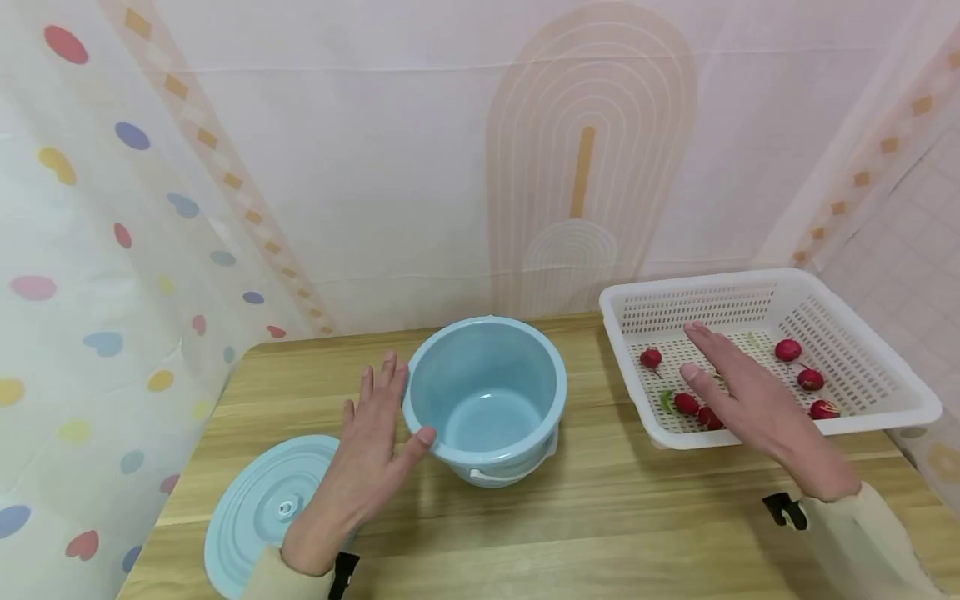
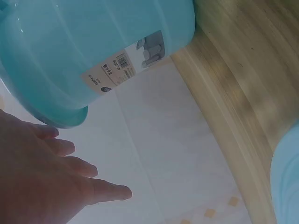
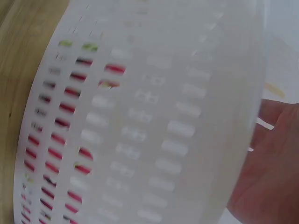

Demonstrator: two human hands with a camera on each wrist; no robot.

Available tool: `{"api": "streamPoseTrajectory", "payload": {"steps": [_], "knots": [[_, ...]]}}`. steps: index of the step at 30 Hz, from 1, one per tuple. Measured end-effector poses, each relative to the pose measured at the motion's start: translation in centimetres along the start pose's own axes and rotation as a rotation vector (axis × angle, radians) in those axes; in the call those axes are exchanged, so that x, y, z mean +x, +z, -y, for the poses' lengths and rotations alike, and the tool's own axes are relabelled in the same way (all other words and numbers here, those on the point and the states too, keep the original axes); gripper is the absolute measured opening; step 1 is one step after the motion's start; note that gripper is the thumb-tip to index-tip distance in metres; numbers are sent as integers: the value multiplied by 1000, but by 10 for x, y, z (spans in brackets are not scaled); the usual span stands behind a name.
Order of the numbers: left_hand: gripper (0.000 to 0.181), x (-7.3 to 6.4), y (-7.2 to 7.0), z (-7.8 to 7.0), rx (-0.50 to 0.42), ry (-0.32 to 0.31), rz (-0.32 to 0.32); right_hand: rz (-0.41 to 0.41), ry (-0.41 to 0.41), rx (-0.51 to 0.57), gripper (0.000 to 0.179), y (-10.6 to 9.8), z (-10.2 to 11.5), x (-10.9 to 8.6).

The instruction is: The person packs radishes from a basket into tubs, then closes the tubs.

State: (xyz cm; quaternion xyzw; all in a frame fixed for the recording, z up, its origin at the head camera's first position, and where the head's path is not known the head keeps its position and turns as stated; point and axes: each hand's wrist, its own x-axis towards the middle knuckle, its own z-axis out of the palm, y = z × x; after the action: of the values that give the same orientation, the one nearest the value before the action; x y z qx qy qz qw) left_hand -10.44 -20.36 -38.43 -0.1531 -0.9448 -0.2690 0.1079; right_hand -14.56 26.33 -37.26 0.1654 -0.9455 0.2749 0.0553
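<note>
Leftmost, just below and to the outside of my left hand point(image 1: 371, 450), a pale blue lid point(image 1: 258, 508) lies flat on the wooden table point(image 1: 600, 517), its small knob up; my wrist passes over its near edge. My left hand is spread, fingers straight and relaxed, holding nothing. Its thumb tip looks to rest against the rim of the pale blue bucket point(image 1: 487, 400) just to its right, while the fingers stand close beside the bucket's wall; whether they touch it I cannot tell. From the left wrist view the bucket point(image 2: 93, 42) shows a barcode label on its side, and my fingers point(image 2: 70, 172) lie flat, apart from it. The bucket stands upright and uncovered.

Further right, my right hand point(image 1: 738, 392) reaches flat, fingers straight and gripping nothing, over the near rim of a white perforated basket point(image 1: 862, 392). Red radishes point(image 1: 810, 379) lie scattered on the basket floor, some just beneath my palm, others beyond my fingertips and to their right. The right wrist view shows the slotted basket wall point(image 3: 154, 130) blurred, close against my palm, with red showing through the slots.
</note>
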Motion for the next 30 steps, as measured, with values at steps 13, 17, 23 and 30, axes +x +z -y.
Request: {"api": "streamPoseTrajectory", "payload": {"steps": [13,17,23,30], "knots": [[86,2,3,1,46,-2,-8,109,-17,67,63,-7,-18,14],[86,2,3,1,62,9,-15,142,-20,66,61,-10,-23,18],[86,2,3,1,87,25,-20,191,-32,81,56,-14,-31,20],[86,1,5,1,96,25,-5,258,-55,107,52,-13,-40,20]]}}
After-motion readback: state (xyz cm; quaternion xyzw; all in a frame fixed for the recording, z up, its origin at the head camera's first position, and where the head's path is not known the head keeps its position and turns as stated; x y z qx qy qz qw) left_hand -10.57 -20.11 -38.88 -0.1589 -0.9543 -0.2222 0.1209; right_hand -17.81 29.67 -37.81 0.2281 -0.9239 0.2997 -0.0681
